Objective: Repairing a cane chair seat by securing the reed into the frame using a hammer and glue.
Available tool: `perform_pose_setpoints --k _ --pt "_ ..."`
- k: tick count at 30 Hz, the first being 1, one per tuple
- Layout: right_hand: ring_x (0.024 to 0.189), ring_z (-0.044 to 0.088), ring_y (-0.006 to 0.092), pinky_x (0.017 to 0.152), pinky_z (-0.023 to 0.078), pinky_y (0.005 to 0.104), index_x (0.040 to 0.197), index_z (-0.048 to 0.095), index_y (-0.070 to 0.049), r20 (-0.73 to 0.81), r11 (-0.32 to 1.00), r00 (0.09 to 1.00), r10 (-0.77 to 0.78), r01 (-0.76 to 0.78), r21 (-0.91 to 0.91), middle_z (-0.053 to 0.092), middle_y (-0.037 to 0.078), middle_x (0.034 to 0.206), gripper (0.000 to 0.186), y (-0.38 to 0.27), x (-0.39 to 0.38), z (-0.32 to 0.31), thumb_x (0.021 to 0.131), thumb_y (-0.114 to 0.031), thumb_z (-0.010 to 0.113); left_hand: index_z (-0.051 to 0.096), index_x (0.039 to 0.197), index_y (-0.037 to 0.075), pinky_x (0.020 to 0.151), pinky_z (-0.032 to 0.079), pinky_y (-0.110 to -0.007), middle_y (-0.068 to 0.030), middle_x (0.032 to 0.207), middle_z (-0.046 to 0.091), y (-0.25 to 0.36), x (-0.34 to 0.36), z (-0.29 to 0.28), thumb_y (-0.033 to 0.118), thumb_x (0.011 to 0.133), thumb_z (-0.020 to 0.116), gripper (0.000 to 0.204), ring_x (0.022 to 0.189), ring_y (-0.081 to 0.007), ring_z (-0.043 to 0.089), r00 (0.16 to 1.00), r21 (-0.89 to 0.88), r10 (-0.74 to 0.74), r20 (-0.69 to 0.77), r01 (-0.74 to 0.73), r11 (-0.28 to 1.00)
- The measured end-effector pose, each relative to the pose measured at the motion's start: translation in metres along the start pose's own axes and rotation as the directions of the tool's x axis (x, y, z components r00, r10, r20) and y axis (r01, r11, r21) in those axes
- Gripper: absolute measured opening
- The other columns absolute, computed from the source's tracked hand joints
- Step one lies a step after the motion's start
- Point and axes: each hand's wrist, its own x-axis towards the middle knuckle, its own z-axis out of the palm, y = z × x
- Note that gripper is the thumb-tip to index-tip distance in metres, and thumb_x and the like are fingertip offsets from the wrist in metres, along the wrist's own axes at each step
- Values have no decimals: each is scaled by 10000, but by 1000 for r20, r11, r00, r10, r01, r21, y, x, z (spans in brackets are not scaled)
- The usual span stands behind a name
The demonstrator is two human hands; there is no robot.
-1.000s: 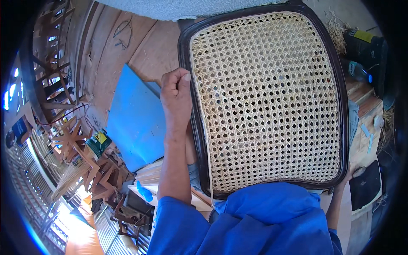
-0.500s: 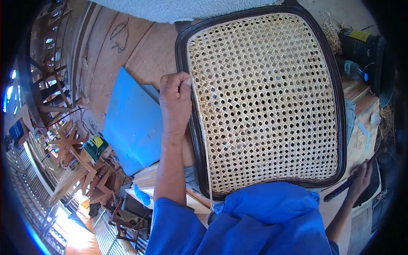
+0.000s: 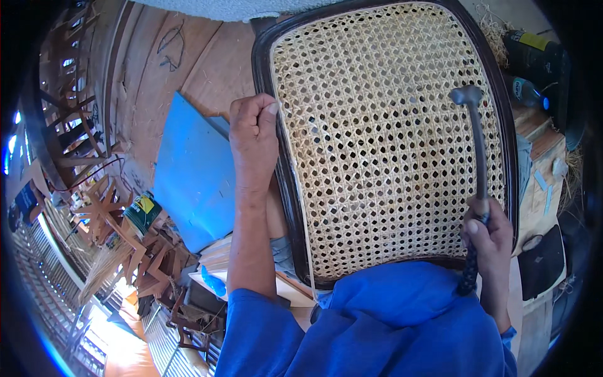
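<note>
1. A seated-height view looks down on a woven cane panel (image 3: pixel 383 144), its pale mesh full of small holes, set in a dark wooden frame (image 3: pixel 290 201) directly in front of a person in a blue shirt (image 3: pixel 377 327). The shirt overlaps the frame's lower edge.
2. The left hand (image 3: pixel 254 129) is at the frame's left side, fingers curled, thumb and forefinger closed in a pinch on a thin pale strip (image 3: pixel 306 242). The strip runs down that edge, its lower end past the frame.
3. The right hand (image 3: pixel 488 232) is wrapped around a hammer (image 3: pixel 480 144), held over the panel's right side, metal head toward the far end. I cannot tell whether the head touches the cane.
4. Left of the frame is a flat blue sheet (image 3: pixel 191 182); farther left, a green tin (image 3: pixel 143 210).
5. On the right are a wooden surface (image 3: pixel 541 195) and a clear bottle (image 3: pixel 527 94) with a blue cap.
</note>
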Motion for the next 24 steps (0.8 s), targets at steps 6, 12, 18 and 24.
perform_pose_setpoints --k 6,12,18,24 --pt "613 455 53 551 376 195 1152 520 2 35 998 997 62 -62 -8 482 -21 753 437 5 6 0 875 -312 645 623 942 20 774 460 -290 -87 935 563 -5 0 2 30 875 610 69 848 -196 565 999 17 28 22 -28 999" --pt "676 468 60 599 403 214 1219 513 1 65 993 992 109 -105 -56 486 -22 804 458 5 10 -4 862 -251 651 627 944 23 779 463 -293 -91 936 565 -4 1 2 41 876 611 73 851 -202 573 1000 60 22 8 -22 998" --pt "629 464 68 562 380 202 1225 500 0 65 929 981 -181 192 -317 511 7 784 471 -5 13 9 841 -240 630 642 955 34 755 481 -318 -107 945 568 -2 1 4 61 870 616 93 846 -226 583 998 103 53 23 -55 993" --pt "677 576 172 607 477 313 1248 474 -21 396 992 909 -129 125 34 588 77 829 526 -32 37 59 818 -248 676 662 953 30 768 478 -319 -121 962 572 3 0 -4 84 837 647 130 865 -235 589 999 122 -26 44 21 992"
